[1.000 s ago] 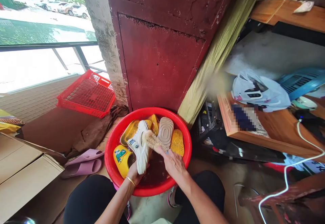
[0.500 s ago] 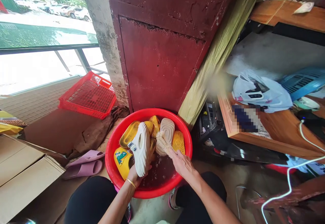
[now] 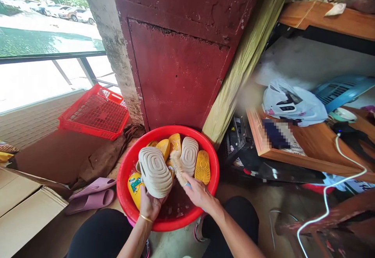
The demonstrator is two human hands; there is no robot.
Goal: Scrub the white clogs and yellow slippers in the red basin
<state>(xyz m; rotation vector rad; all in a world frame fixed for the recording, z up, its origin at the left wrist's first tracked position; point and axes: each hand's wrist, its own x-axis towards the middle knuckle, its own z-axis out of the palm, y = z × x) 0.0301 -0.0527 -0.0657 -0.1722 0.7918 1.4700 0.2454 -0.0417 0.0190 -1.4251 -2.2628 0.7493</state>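
My left hand point(image 3: 150, 205) grips a white slipper point(image 3: 155, 170) by its heel end, its ridged sole turned up towards me. In my right hand point(image 3: 199, 192) is a scrubbing brush point(image 3: 178, 168) with pale bristles and a bluish handle, held just right of that slipper. Both hands are over a red basin point(image 3: 215, 152) of dark water. Another white slipper point(image 3: 190, 152) lies sole up in it. Beside that one is a yellow slipper point(image 3: 202, 167), and more yellow slippers point(image 3: 175, 143) lie behind. A yellow slipper with a green cartoon figure point(image 3: 135, 187) sits at the left.
Left of the basin lie a pair of pink slippers point(image 3: 95, 197), cardboard point(image 3: 29, 215) and a red plastic crate point(image 3: 96, 113). A dark red door point(image 3: 178, 86) stands behind. At the right are a wooden drawer point(image 3: 310, 160), a plastic bag point(image 3: 293, 104) and a white cable point(image 3: 325, 195).
My left hand has turned the white slipper from its side so the sole faces up. The brush has moved left, away from the other white slipper. The view has shifted slightly.
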